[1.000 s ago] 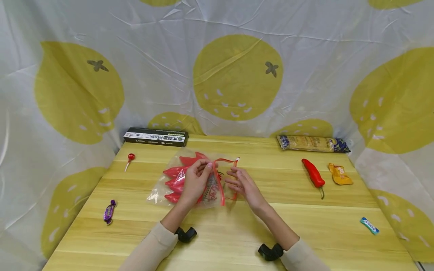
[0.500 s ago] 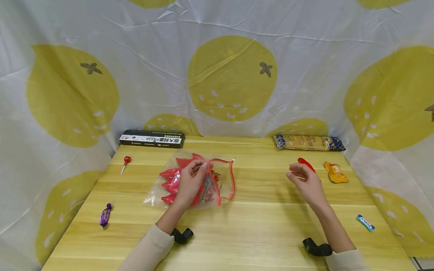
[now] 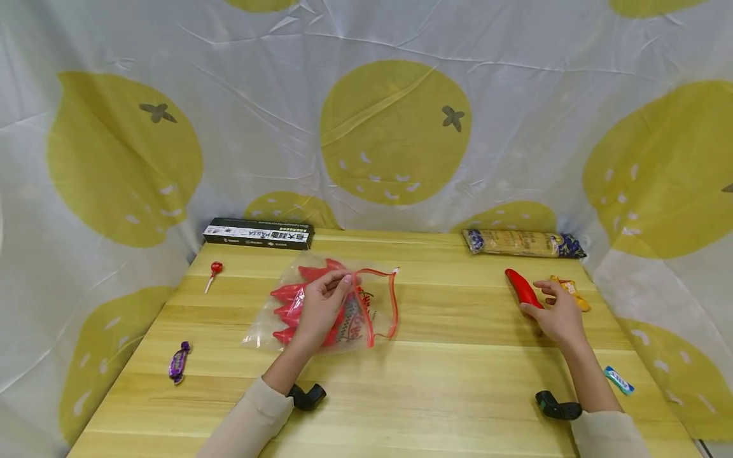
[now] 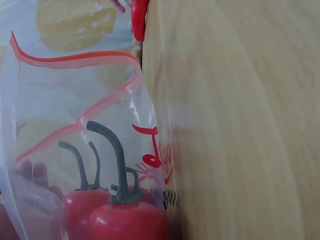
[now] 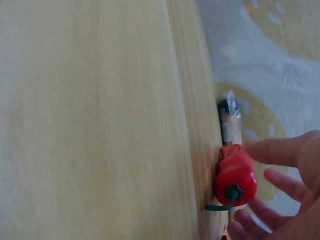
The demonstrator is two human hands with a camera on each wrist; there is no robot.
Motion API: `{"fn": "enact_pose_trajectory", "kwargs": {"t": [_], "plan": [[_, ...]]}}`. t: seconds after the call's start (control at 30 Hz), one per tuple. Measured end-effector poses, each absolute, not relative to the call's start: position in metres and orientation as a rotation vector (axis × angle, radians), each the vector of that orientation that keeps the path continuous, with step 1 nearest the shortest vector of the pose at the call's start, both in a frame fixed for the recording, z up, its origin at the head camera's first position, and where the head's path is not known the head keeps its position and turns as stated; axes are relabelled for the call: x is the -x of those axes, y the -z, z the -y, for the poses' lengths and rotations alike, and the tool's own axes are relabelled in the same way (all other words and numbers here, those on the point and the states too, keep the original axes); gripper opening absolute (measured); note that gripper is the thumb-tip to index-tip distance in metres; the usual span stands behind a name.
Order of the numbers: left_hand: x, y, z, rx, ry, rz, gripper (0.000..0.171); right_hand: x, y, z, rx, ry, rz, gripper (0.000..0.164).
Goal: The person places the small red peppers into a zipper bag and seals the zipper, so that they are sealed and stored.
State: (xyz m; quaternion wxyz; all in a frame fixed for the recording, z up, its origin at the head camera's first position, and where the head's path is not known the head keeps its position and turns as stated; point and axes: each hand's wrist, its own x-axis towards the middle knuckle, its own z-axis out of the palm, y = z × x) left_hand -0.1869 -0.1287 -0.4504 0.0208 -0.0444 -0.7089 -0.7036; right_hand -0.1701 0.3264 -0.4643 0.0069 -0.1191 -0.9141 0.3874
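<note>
My left hand (image 3: 321, 306) pinches the rim of a clear zip bag (image 3: 260, 327) with a red zip edge. Several red chili peppers (image 3: 289, 293) lie inside it, and the left wrist view shows their green stems and the bag's mouth (image 4: 90, 61) standing apart. At the right, my right hand (image 3: 562, 316) is at a single loose red chili pepper (image 3: 520, 286). The right wrist view has this pepper (image 5: 237, 175) beside the thumb and spread fingers, not gripped; its stem end faces the camera. In the head view the hand hides the stem.
Behind the right hand lies an orange wrapped snack (image 3: 578, 298), with a small blue-green packet (image 3: 619, 380) nearer. A black pasta box (image 3: 258, 233) and a pasta packet (image 3: 521, 243) lie along the back. On the left are a lollipop (image 3: 214, 270) and a purple candy (image 3: 179, 362).
My right hand has left the bag's mouth and moved right to the loose pepper. The left hand keeps pinching the bag in place.
</note>
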Motion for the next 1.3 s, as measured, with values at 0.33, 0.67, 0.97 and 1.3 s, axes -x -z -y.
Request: {"fn": "enact_pose_trajectory", "kwargs": {"t": [0.33, 0.67, 0.97, 1.3], "plan": [[0.189, 0.448, 0.129, 0.137, 2.223, 2.227, 0.033, 0.173, 0.465, -0.325, 0.422, -1.206, 2.892, 0.062], [0.172, 0.417, 0.124, 0.175, 2.107, 2.318, 0.026, 0.160, 0.441, -0.247, 0.081, -1.923, 2.649, 0.045], [0.166, 0.409, 0.119, 0.168, 1.931, 2.359, 0.019, 0.156, 0.443, -0.159, -0.140, -2.154, 2.494, 0.036], [0.161, 0.407, 0.114, 0.172, 1.825, 2.386, 0.018, 0.164, 0.451, -0.091, -0.129, -2.100, 2.504, 0.033]]}}
